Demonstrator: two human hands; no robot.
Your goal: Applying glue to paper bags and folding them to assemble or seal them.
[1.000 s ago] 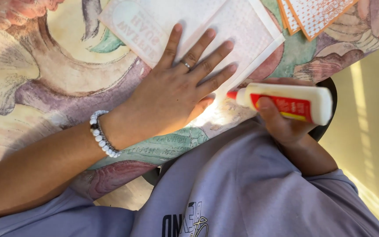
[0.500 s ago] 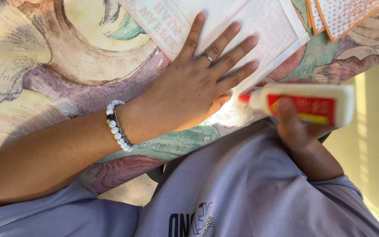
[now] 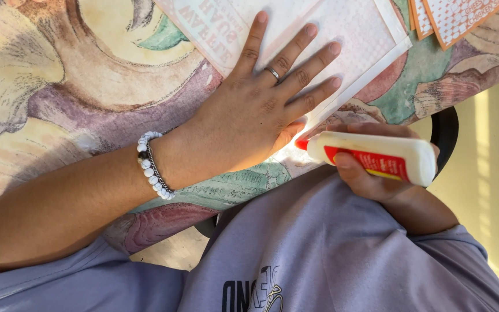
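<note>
The left hand lies flat and spread on the white paper sheet, fingers fanned toward its far side and palm heel at the near edge, gripping nothing, only pressing the sheet down on the painted bench. The right hand is closed around a white glue bottle with a red label, held almost level, its red tip pointing left at the sheet's near edge and sitting just beside the left thumb side of the palm. That closeness is the main risk as I judge it: a hard squeeze could push glue onto the left hand or onto the bench instead of the paper edge, since the tip stands right where sheet, skin and bench meet. Whether the tip touches the paper cannot be told, as glare washes out that spot. With the bottle so level, glue may come late and then in a blob, smearing past the edge. The sheet lies skewed and near the bench edge, so if the left hand lifts or slides with wet glue below, the paper could shift or stick to the fingers. The bead bracelet and ring could also pick up glue. More orange-patterned cards lie at the far right corner, well apart and out of harm
</note>
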